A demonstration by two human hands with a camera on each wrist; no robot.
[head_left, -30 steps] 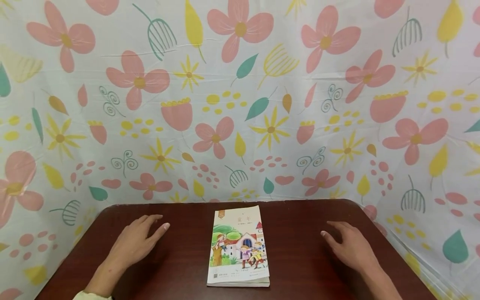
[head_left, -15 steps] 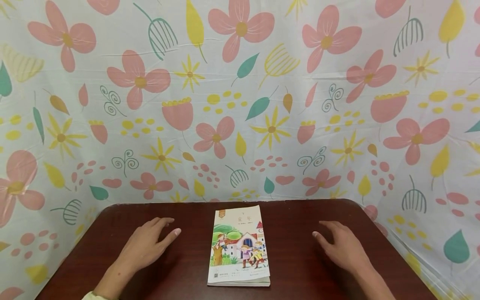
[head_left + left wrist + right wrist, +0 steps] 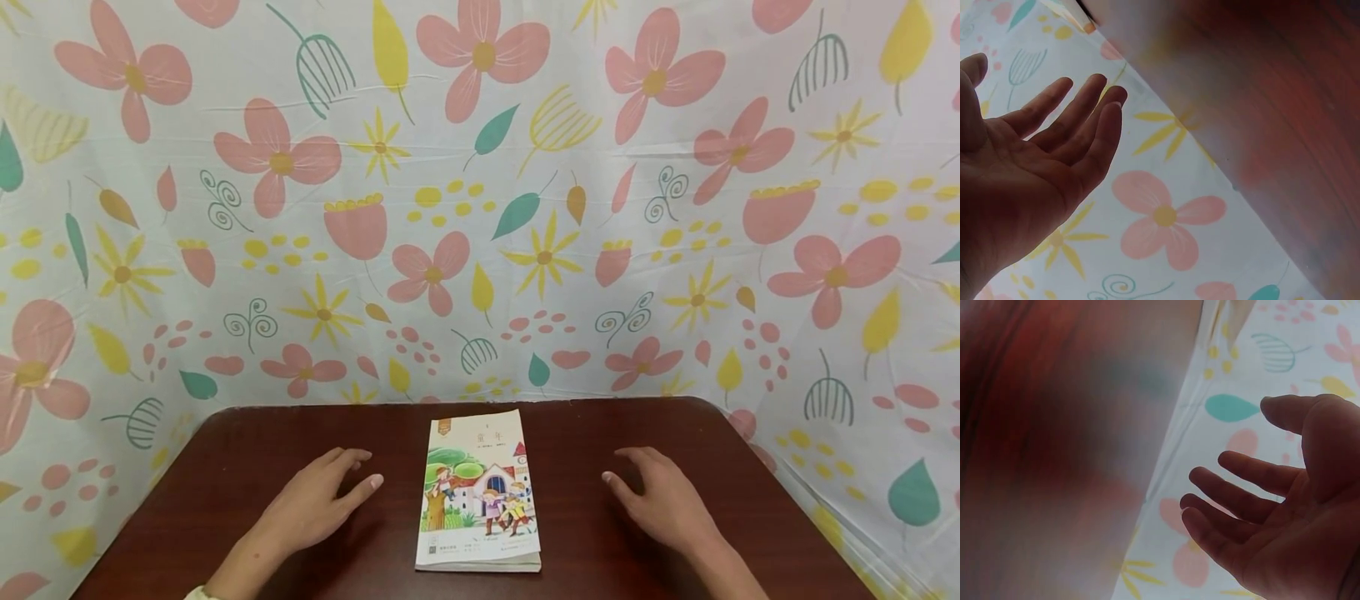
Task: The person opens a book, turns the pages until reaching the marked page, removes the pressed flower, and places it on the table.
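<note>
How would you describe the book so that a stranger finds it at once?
On the dark brown table, look between the left hand and right hand. The book lies there, set apart by its pale cover showing a red-roofed building.

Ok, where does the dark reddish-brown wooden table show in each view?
Head: the table spans the lower part.
Left wrist: right side, partly blurred.
Right wrist: left side, also blurred.
Shared landmark: the white cloth printed with pink flowers, bordering it each time.
</note>
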